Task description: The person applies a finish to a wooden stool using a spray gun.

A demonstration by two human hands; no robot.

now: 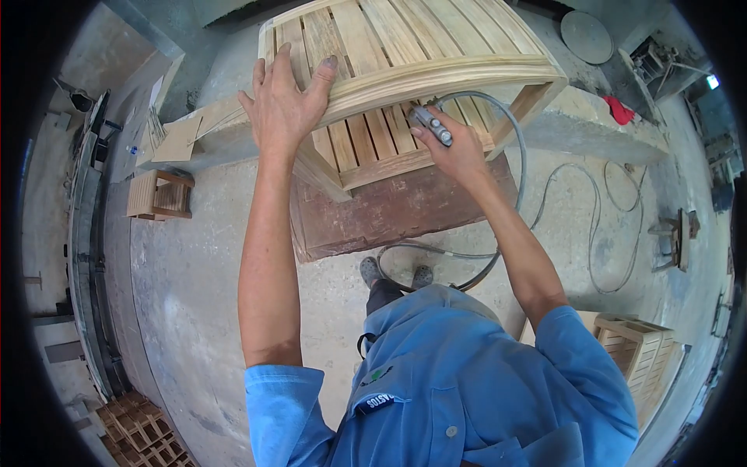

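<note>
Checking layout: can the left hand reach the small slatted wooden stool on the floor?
Probably not: left hand rests on the curved pale wooden rail; the small slatted stool sits well aside.

White lettering on the blue shirt's patch (379,402) (upside down, unreadable)

A woodworking shop: slatted wooden furniture (405,47), concrete floor (202,272), air hose (545,194).

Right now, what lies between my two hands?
Head view: a curved rail and slats of the wooden frame fill the gap between left hand and right hand, which grips a grey tool.
</note>
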